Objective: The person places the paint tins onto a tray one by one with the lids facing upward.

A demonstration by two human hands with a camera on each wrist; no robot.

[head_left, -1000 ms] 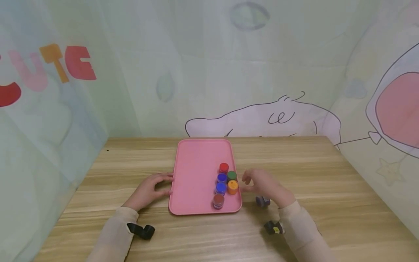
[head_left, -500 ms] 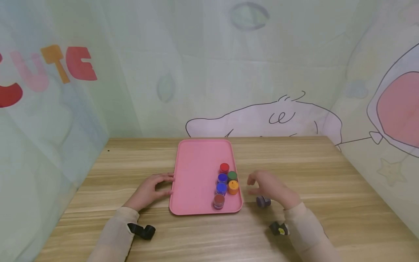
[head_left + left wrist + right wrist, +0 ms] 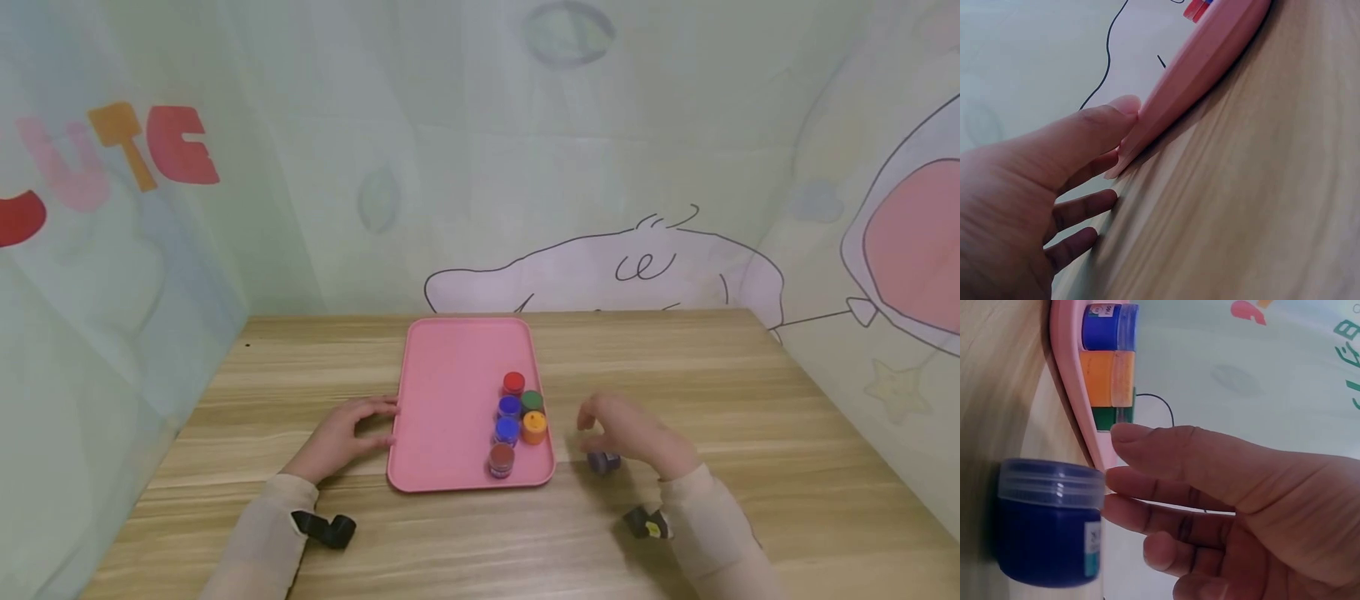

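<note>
Several small paint jars with clear lids stand on the right part of a pink tray (image 3: 442, 383): a red (image 3: 513, 383), a green (image 3: 532, 402), an orange (image 3: 534, 427), two blue and a brown one (image 3: 501, 460). My left hand (image 3: 341, 437) rests at the tray's left edge, thumb and index fingertip touching the rim. Right of the tray, a dark blue paint jar (image 3: 1050, 525) lies on its side on the table. Just above and beside it is my right hand (image 3: 626, 429), fingers loosely bent and holding nothing, partly hiding the jar in the head view.
The wooden table (image 3: 315, 358) reaches back to a printed cloth backdrop (image 3: 337, 167), which also hangs at both sides. A black wrist camera (image 3: 324, 529) sits at the left sleeve, another (image 3: 647, 523) at the right.
My right hand has moved right, from the tray's right edge to over the lying jar. The left hand, the tray and the jars stay where they were.
</note>
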